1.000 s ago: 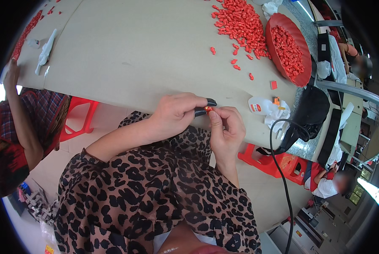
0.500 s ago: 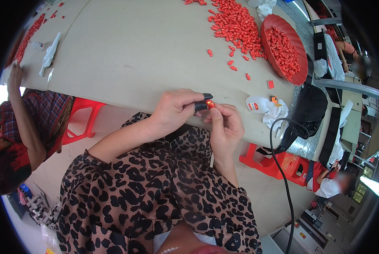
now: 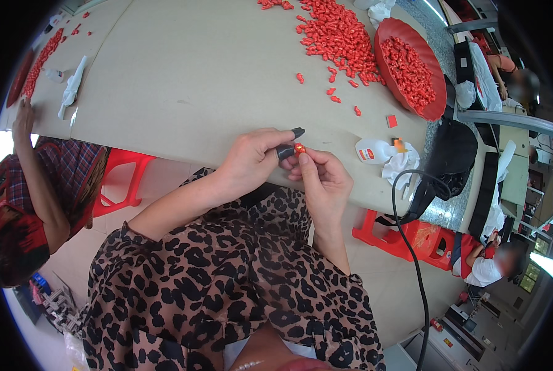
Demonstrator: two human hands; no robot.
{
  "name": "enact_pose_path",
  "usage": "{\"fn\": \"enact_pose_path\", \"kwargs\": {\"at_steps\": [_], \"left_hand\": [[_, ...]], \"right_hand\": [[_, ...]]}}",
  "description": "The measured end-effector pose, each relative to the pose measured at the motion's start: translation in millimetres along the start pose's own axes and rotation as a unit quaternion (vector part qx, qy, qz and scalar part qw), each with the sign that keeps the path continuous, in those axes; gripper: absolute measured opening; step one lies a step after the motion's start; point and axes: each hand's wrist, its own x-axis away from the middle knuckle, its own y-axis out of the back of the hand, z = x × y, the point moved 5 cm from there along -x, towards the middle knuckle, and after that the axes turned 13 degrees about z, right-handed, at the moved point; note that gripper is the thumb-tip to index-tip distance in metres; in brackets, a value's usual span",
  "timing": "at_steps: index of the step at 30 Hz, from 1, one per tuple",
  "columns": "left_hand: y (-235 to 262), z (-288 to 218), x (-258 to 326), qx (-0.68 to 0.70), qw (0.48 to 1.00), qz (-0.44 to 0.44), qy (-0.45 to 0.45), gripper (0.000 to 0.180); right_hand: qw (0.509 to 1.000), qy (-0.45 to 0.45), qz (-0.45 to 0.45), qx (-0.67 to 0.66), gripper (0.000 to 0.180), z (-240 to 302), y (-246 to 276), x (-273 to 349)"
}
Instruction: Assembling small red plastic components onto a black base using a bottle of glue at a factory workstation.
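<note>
Above the near edge of the table, my right hand (image 3: 323, 178) pinches a small red gourd-shaped piece (image 3: 299, 148) with gold marks on it. My left hand (image 3: 251, 156) is just to its left, with black covers on two fingertips. Those two fingers are spread apart; the lower one is close beside the piece, and whether it touches is hard to tell. Several similar red pieces (image 3: 338, 43) are heaped at the far right, and a few lie loose nearer to me. More of them fill a red scalloped bowl (image 3: 440, 93).
A white bottle (image 3: 375, 151), crumpled tissue (image 3: 400, 168) and a small red square (image 3: 392, 121) lie right of my hands. Beyond them are a black bag (image 3: 452, 151) and a black cable (image 3: 415, 260). A co-worker's arm (image 3: 41, 179) reaches onto the table at left, near more red pieces.
The left hand's covered fingertips have parted from around the red piece, the upper one lifting away. My right hand still holds the piece, slightly more to the left.
</note>
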Motion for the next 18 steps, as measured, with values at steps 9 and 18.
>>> {"fn": "enact_pose_path", "kwargs": {"at_steps": [9,18], "left_hand": [[-3,-14,-4,-0.145,0.986,0.072,-0.031,0.034],[-10,-8,1,-0.196,0.973,0.056,-0.106,0.026]], "right_hand": [[0.999,-0.017,0.004,-0.036,0.009,-4,3,0],[0.998,0.042,-0.002,0.052,0.006,3,-1,0]]}}
